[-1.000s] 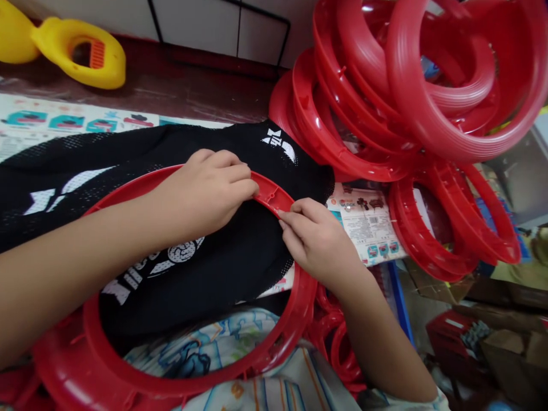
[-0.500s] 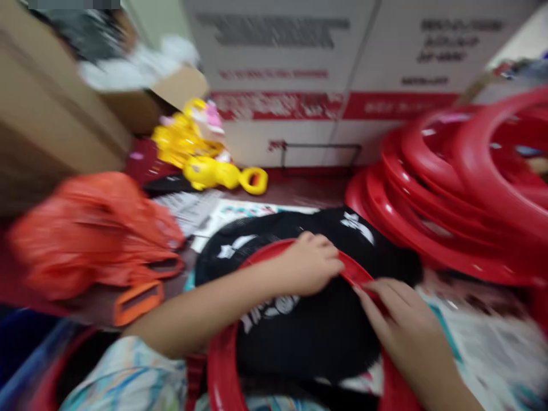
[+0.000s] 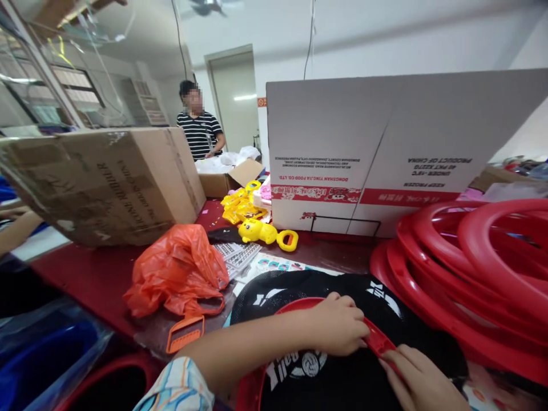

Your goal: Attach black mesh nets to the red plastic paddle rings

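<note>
A red plastic ring (image 3: 380, 337) lies in front of me, with black printed fabric (image 3: 338, 379) inside it and more black cloth (image 3: 299, 282) behind it. My left hand (image 3: 342, 324) is closed over the far part of the ring, fingers curled on its edge. Just to its right, my right hand (image 3: 422, 378) pinches the same rim between thumb and fingers. The ring's near side drops out of the frame. Printed sheets (image 3: 274, 264) stick out from beneath the black cloth.
Stacked red rings (image 3: 432, 285) stand on the right. A white carton (image 3: 325, 131) rises behind. Yellow toy figures (image 3: 259, 231), an orange plastic bag (image 3: 177, 268) and a brown carton (image 3: 107, 182) are on the left. A person (image 3: 200, 128) stands beyond the table; another person's arm (image 3: 19, 231) shows far left.
My view has tilted up, bringing in the room and the standing person; the table things sit lower in the picture. Both hands stay on the red ring, with little visible shift along it.
</note>
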A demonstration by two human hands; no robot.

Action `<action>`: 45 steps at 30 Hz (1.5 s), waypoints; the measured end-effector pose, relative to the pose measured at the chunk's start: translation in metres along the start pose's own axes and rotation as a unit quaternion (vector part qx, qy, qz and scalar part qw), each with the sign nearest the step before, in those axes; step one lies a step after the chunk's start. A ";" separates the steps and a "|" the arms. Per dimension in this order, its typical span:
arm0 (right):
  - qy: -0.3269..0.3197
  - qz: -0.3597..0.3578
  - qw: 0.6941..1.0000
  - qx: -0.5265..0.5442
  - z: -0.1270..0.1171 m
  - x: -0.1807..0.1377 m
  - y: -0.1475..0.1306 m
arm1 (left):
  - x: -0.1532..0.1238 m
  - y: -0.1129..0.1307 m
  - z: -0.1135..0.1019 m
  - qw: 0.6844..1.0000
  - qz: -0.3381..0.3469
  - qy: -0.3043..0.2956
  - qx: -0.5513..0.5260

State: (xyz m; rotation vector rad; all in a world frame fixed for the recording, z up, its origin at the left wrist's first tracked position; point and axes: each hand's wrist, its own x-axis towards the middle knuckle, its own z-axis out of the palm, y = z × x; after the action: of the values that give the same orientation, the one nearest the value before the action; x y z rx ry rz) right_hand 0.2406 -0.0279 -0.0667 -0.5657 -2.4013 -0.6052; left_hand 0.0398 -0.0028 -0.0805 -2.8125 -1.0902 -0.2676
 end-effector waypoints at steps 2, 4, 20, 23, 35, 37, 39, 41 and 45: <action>-0.014 0.045 0.999 0.020 0.000 0.002 -0.002 | 0.002 0.001 -0.004 1.000 0.006 -0.003 0.005; -0.020 0.077 0.996 0.033 0.003 -0.001 -0.004 | 0.002 0.005 -0.006 1.000 0.012 0.001 0.013; -0.201 0.194 0.952 0.124 -0.010 -0.007 -0.024 | -0.020 0.012 0.017 0.992 0.000 0.075 -0.106; -0.240 0.167 0.950 0.108 -0.013 -0.001 -0.024 | -0.023 0.011 0.017 0.989 0.000 0.087 -0.121; -0.346 0.065 0.936 0.011 -0.009 0.020 -0.019 | -0.023 0.012 0.013 0.989 -0.024 0.079 -0.119; -0.353 0.068 0.933 0.012 -0.008 0.022 -0.020 | -0.022 0.013 0.014 0.989 -0.025 0.078 -0.124; -0.352 0.082 0.932 0.016 -0.008 0.022 -0.021 | -0.021 0.013 0.016 0.988 -0.027 0.078 -0.127; -0.348 0.100 0.932 0.035 -0.008 0.021 -0.020 | -0.020 0.012 0.018 0.988 -0.032 0.079 -0.130; -0.342 0.100 0.929 0.103 -0.011 0.017 -0.017 | -0.019 0.011 0.020 0.984 -0.037 0.080 -0.152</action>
State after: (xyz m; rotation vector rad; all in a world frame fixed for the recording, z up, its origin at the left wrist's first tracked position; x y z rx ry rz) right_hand 0.2241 -0.0436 -0.0534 -1.0458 -2.9376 -0.0497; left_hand 0.0359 -0.0202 -0.1040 -2.9430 -1.2086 -0.7120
